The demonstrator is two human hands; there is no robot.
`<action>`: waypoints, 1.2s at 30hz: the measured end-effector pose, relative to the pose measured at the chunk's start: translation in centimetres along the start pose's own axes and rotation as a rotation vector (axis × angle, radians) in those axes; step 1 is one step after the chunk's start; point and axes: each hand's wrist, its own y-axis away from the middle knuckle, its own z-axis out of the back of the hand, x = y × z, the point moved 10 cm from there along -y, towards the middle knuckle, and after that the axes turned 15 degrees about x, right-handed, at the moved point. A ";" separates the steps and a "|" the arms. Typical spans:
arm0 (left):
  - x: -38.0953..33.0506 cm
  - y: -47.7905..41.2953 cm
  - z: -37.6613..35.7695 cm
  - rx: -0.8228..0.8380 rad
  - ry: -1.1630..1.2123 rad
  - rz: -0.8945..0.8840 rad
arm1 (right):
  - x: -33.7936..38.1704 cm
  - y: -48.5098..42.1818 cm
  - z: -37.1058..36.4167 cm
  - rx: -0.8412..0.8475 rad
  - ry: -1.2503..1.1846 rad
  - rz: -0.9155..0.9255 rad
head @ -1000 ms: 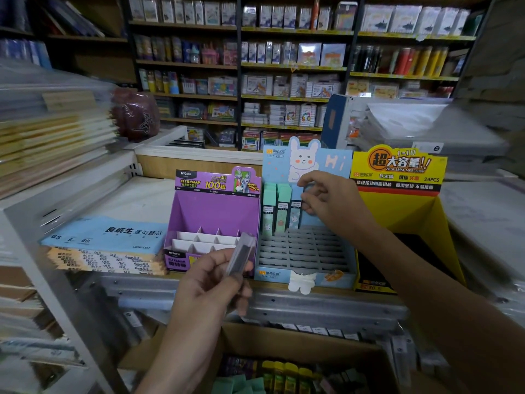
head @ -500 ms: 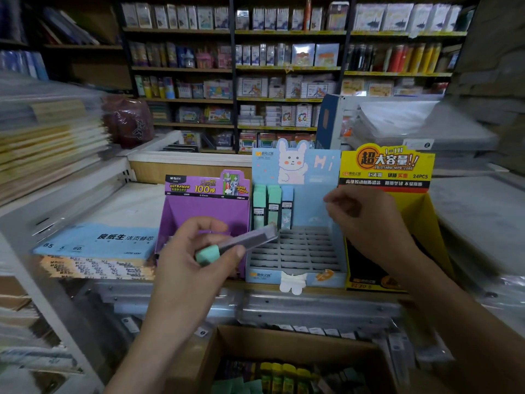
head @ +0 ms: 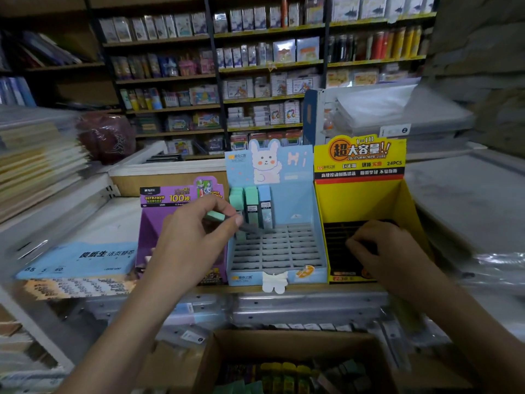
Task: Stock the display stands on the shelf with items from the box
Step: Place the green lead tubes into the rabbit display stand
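Note:
My left hand (head: 193, 237) pinches a slim lead case with a green cap (head: 217, 216), its grey end angled down over the slotted grid of the light-blue rabbit display stand (head: 304, 245). Three cases (head: 251, 204) stand upright in that stand's back-left slots. My right hand (head: 380, 251) hangs with curled fingers, holding nothing, in front of the yellow display stand (head: 360, 194). A purple display stand (head: 159, 220) sits left, partly hidden by my left hand. The cardboard box (head: 284, 342) of mixed cases is below, at the frame's bottom.
A stack of blue-wrapped paper pads (head: 79, 260) lies left of the purple stand. A metal shelf rail (head: 306, 308) runs below the stands. Plastic-wrapped stacks (head: 468, 206) fill the right side, notebooks (head: 34, 166) the left. Stocked shelves stand behind.
My left hand carried the case rightward and up, tipping it over the blue stand's grid. My right hand dropped from the blue stand's back down in front of the yellow stand.

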 end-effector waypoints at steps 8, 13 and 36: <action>-0.6 -1.1 -1.3 0.109 -0.267 0.008 | 0.4 0.7 0.3 -0.063 0.020 0.013; -1.9 -1.8 -1.8 0.137 -0.397 -0.065 | 1.2 1.6 0.6 -0.111 0.059 0.035; -3.5 -5.4 -2.9 0.119 -0.722 -0.180 | 1.4 2.1 0.7 -0.131 0.058 0.059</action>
